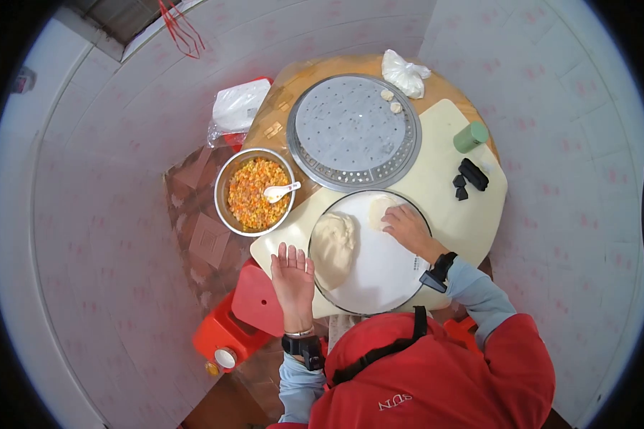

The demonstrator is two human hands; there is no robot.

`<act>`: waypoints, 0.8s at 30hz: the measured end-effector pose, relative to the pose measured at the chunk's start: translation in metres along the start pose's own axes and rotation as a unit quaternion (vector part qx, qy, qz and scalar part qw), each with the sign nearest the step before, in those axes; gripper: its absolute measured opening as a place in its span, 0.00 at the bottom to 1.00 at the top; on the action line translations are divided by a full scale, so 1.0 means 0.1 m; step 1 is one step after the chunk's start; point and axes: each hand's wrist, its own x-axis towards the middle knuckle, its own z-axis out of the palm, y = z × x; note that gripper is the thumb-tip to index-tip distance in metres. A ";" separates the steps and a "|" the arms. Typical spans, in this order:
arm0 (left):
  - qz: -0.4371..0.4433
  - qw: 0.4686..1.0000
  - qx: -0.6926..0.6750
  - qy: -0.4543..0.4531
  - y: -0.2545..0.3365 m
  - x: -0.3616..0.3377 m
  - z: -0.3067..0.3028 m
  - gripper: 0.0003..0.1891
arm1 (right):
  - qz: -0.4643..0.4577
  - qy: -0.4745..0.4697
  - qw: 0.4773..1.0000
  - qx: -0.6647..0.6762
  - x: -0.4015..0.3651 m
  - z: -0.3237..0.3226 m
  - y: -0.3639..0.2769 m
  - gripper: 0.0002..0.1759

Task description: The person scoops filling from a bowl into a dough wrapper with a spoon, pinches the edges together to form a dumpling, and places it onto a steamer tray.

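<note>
My left hand (292, 280) is held palm up with its fingers stretched out, empty, just left of the round white tray (379, 275). On the tray's left side lies a large lump of dough (334, 250). My right hand (405, 229) reaches over the tray's upper right, its fingertips on a small flat round of dough (381, 212). The fingers there are slightly bent and apart, and the hand covers part of that piece. Left of the tray stands a metal bowl (220, 207) of chopped orange and yellow filling (254, 189) with a white spoon (283, 191) in it.
Behind the tray sits a perforated metal steamer plate (358, 129) with two small dumplings (391, 101). A white plastic bag (404, 73), a green container (471, 137) and black objects (473, 175) lie around it. A red stool (259, 299) and a red jug (229, 336) are at lower left.
</note>
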 end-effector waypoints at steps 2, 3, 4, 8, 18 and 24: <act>-0.012 0.999 -0.035 -0.015 -0.02 -0.01 -0.07 0.13 | -0.002 0.002 1.000 0.021 -0.01 0.00 0.04 0.15; -0.008 0.999 -0.036 -0.014 -0.03 -0.03 -0.08 0.13 | 0.000 0.006 0.999 0.041 -0.01 -0.01 0.04 0.15; -0.014 0.999 -0.044 -0.022 -0.05 -0.05 -0.08 0.13 | -0.002 0.005 0.999 0.043 -0.01 -0.02 0.03 0.15; -0.026 0.996 -0.070 -0.040 -0.14 -0.08 -0.07 0.13 | -0.039 0.009 0.999 -0.014 0.00 -0.02 0.06 0.14; -0.048 0.998 -0.039 0.006 -0.37 0.01 -0.10 0.14 | -0.114 0.057 0.990 -0.065 -0.02 0.09 0.16 0.09; -0.029 0.997 0.067 0.036 -0.42 0.09 0.03 0.17 | -0.101 0.056 0.991 -0.068 0.03 0.04 0.07 0.07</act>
